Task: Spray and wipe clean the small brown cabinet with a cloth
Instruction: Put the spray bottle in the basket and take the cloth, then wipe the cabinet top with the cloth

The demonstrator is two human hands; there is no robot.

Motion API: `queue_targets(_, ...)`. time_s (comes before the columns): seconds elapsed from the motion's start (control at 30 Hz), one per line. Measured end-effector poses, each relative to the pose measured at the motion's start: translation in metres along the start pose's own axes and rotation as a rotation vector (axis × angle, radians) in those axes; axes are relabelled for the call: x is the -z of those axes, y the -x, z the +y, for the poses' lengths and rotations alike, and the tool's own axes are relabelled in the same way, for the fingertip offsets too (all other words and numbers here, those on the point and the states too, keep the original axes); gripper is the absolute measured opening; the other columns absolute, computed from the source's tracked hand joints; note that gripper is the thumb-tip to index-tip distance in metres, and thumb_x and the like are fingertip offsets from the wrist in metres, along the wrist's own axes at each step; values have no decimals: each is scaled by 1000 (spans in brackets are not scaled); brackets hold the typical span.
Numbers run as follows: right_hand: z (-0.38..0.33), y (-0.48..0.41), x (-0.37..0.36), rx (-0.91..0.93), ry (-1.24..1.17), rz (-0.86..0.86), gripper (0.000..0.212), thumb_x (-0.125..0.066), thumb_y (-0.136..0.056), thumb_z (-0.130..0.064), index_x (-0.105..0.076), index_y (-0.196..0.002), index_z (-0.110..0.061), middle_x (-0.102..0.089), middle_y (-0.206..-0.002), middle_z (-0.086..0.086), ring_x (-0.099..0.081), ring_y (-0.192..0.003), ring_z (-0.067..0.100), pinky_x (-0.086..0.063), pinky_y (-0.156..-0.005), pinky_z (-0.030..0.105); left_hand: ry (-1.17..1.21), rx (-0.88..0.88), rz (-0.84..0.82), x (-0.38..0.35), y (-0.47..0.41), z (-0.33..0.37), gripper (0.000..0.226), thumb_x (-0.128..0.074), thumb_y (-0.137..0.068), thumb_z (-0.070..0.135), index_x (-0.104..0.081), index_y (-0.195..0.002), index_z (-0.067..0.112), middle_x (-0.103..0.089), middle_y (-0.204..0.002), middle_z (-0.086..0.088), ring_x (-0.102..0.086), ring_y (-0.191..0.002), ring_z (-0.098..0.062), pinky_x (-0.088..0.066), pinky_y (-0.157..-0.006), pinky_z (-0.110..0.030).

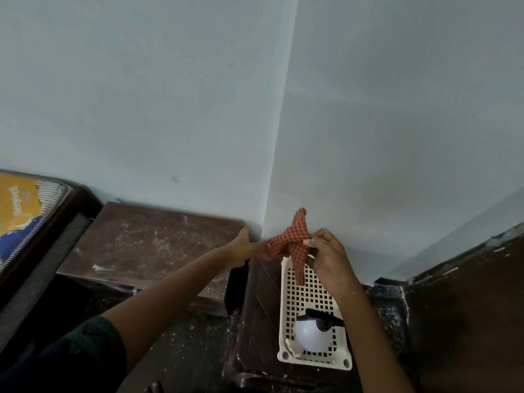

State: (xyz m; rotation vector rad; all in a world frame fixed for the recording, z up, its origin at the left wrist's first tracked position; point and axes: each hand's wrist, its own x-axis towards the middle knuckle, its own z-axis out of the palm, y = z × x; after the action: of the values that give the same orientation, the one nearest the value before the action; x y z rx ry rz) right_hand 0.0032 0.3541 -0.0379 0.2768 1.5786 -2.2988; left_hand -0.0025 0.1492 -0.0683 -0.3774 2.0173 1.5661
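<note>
cabinet point(147, 245) far left, dusty top | your left hand point(243, 245) and right hand point(326, 256) both pinch the checked cloth point(286, 242) (raised, stretched between them) | basket point(286, 307) near right holds spray bottle point(312, 333)

Showing: two bare hands, left hand point(243, 245) and right hand point(329, 256); one orange checked cloth point(289, 242); one cream perforated basket point(309, 296); one white spray bottle point(312, 333); one small brown cabinet point(147, 245); one mattress point(22, 211).
</note>
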Motion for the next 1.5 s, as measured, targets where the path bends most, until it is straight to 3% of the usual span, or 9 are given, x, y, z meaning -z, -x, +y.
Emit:
queue_targets(0.1, 5, 6, -43, -11, -149, -59, 29, -46, -83, 10, -45, -62, -10, -57, -70, 7, -57, -74, 19, -47, -71, 32, 208, 68, -155, 35, 34, 2, 55, -49, -88, 52, -51, -129, 16, -60, -125, -7, -54, -114, -21, -37, -104, -42)
queue_targets(0.2, 16, 14, -93, -51, -263, -98, 27, -50, -74, 3, -45, -53, -13, -57, -72, 9, -55, -75, 21, -45, -74, 33, 444, -25, -18, 77, 65, -4, 33, -45, -95, 29, -63, -110, 5, -67, -107, -12, -64, -88, -17, -49, -79, -29)
queue_targets(0.33, 37, 24, -157, -109, -262, -65, 29, -37, -79, 3, -43, -54, -11, -52, -86, 15, -52, -82, 28, -44, -78, 38, 429, -106, 139, 141, 102, -26, 30, -54, -92, 18, -61, -114, 0, -68, -98, -7, -65, -83, -15, -51, -75, -25)
queue_targets(0.57, 82, 53, -281, -176, -129, -178, 33, -41, -76, -1, -54, -50, -16, -59, -66, 2, -52, -68, 19, -42, -66, 32, 392, -131, 200, 241, 168, -78, 25, -40, -98, 22, -57, -86, 10, -57, -77, -3, -52, -71, -13, -41, -65, -23)
queue_targets(0.67, 112, 51, -322, -133, -136, -196, 6, -54, -80, -9, -57, -76, -8, -59, -82, 6, -54, -80, 20, -42, -76, 33, 347, -171, 228, 281, 182, -104, 40, -41, -93, 35, -59, -101, 0, -62, -90, -10, -57, -83, -21, -46, -77, -33)
queue_targets(0.87, 148, 49, -374, -11, 113, 8, 31, -57, -79, 11, -44, -66, -14, -56, -84, 9, -57, -86, 25, -48, -66, 33, 321, -253, 498, 330, 187, -133, 20, -58, -90, 16, -46, -105, 12, -59, -101, -2, -58, -87, -14, -45, -65, -22)
queue_targets(1.2, 154, 2, -375, 142, 682, 29, 59, -60, -76, 14, -50, -129, -11, -61, -114, 3, -58, -105, 12, -54, -83, 26, -237, -313, 443, 347, 146, -131, 52, -71, -74, -4, -57, -122, 10, -66, -105, -4, -63, -92, -12, -53, -80, -21)
queue_targets(1.37, 151, -40, -355, 246, 1050, -37, 38, -58, -83, 3, -59, -119, -7, -64, -116, 8, -59, -108, 19, -50, -94, 32, -499, -268, 509, 343, 102, -130, 20, -77, -72, 14, -58, -77, 19, -59, -82, 5, -58, -77, -13, -42, -61, -16)
queue_targets(1.5, 152, -82, -327, 167, 1085, -67, 22, -59, -87, -12, -62, -108, -6, -55, -112, 11, -53, -100, 18, -47, -90, 29, -575, -216, 291, 348, 52, -131, 23, -75, -73, 24, -53, -74, 24, -56, -101, -1, -53, -96, -18, -47, -81, -30)
